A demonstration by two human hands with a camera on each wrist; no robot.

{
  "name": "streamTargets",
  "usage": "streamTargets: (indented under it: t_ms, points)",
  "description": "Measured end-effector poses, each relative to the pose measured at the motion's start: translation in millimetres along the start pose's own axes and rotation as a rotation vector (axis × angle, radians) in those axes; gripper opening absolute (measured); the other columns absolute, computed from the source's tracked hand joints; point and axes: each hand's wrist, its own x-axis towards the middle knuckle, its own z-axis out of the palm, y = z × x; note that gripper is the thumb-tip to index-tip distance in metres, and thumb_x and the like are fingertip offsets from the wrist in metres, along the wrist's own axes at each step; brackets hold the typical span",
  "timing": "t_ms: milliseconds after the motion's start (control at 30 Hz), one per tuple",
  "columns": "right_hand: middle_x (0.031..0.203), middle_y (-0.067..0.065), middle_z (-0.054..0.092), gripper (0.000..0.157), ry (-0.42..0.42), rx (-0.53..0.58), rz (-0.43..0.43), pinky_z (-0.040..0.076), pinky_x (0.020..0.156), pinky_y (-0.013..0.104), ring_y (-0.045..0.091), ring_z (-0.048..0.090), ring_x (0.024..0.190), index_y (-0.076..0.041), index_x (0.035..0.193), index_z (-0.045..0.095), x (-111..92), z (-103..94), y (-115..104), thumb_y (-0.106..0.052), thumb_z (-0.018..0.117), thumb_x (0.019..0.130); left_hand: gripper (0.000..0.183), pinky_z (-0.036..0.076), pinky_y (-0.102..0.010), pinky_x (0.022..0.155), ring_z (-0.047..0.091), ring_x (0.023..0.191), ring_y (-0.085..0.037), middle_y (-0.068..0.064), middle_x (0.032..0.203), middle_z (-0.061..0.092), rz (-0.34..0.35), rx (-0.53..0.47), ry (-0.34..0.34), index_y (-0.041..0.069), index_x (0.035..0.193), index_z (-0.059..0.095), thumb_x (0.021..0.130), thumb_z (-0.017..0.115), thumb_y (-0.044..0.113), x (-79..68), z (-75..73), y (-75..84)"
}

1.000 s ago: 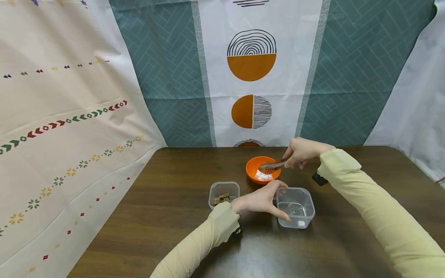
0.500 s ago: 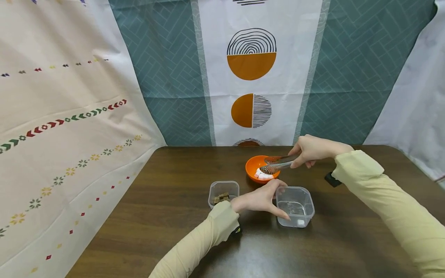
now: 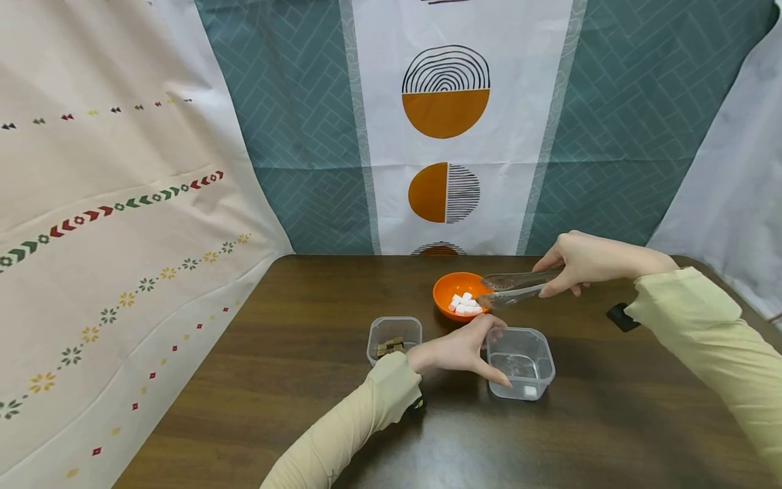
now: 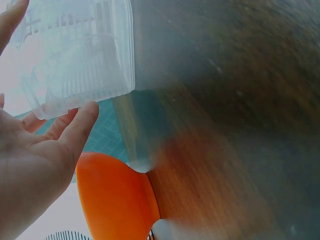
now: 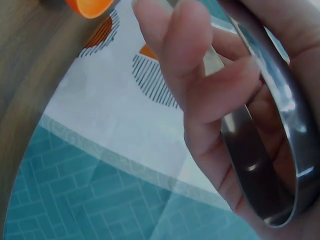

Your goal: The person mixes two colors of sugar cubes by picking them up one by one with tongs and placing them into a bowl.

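My right hand (image 3: 577, 268) grips metal tongs (image 3: 510, 297), their two arms spread apart with nothing between them. The tong tips are at the right rim of an orange bowl (image 3: 442, 299), which holds several white cubes (image 3: 466, 305) that look like marshmallows. In the right wrist view the bent end of the tongs sits inside my palm. My left hand (image 3: 458, 350) holds a clear plastic container (image 3: 516, 363) at its left side, thumb in front and fingers behind. One white cube (image 3: 530, 391) lies in that container's front right corner.
A second clear container (image 3: 394, 329) stands left of my left hand, with several brown pieces (image 3: 389, 346) in it, partly behind my wrist. Everything stands on a dark wooden table (image 3: 275, 380). Patterned cloths (image 3: 299, 170) hang behind and to the left.
The tongs have come up out of the bowl and moved right with my right hand, their arms spreading apart. The white cubes stay in the bowl. My left hand keeps its place on the container.
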Motion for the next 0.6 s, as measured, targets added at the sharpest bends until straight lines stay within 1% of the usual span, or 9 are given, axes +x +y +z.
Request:
streamTargets:
  t_ms: [233, 367, 467, 533, 600]
  points:
    - [0.047, -0.002, 0.052, 0.059, -0.039, -0.007, 0.009, 0.039, 0.043, 0.026, 0.016, 0.05, 0.041, 0.002, 0.113, 0.061, -18.6, -12.9, 4.9, -0.039, 0.074, 0.072, 0.079, 0.035, -0.017, 0.083, 0.041, 0.104, -0.008, 0.0, 0.117, 0.038, 0.002, -0.004, -0.003, 0.006, 0.127, 0.032, 0.068, 0.08, 0.027, 1.1, 0.2, 0.3]
    - [0.048, 0.001, 0.054, 0.057, -0.09, 0.017, 0.026, 0.037, 0.043, 0.023, 0.017, 0.051, 0.041, 0.0, 0.111, 0.063, -26.5, -16.9, 6.3, -0.039, 0.075, 0.071, 0.08, 0.036, -0.017, 0.083, 0.041, 0.103, -0.008, 0.001, 0.117, 0.038, -0.007, -0.01, -0.005, 0.006, 0.127, 0.032, 0.068, 0.08, 0.027, 1.4, -0.3, 0.8]
    - [0.062, -0.001, 0.061, 0.053, -0.139, 0.048, 0.029, 0.035, 0.042, 0.022, 0.018, 0.052, 0.041, 0.0, 0.109, 0.064, -27.8, -15.1, 4.7, -0.034, 0.076, 0.07, 0.08, 0.036, -0.017, 0.082, 0.041, 0.103, -0.008, 0.0, 0.117, 0.038, -0.013, -0.012, -0.002, 0.006, 0.128, 0.031, 0.068, 0.081, 0.027, 1.3, -0.5, 0.9]
    - [0.07, -0.002, 0.064, 0.05, -0.172, 0.058, 0.028, 0.035, 0.041, 0.022, 0.018, 0.053, 0.04, 0.0, 0.108, 0.064, -27.1, -11.6, 1.9, -0.03, 0.077, 0.07, 0.08, 0.036, -0.017, 0.083, 0.041, 0.103, -0.008, 0.0, 0.118, 0.037, -0.015, -0.009, -0.003, 0.006, 0.128, 0.031, 0.068, 0.08, 0.027, 1.3, -0.5, 0.9]
    - [0.081, -0.004, 0.065, 0.048, -0.189, 0.054, 0.023, 0.036, 0.04, 0.023, 0.018, 0.053, 0.04, 0.0, 0.106, 0.065, -26.1, -7.1, -1.8, -0.027, 0.077, 0.069, 0.081, 0.035, -0.016, 0.083, 0.041, 0.104, -0.007, 0.0, 0.118, 0.037, -0.017, -0.006, -0.005, 0.006, 0.128, 0.03, 0.069, 0.08, 0.028, 1.3, -0.6, 1.3]
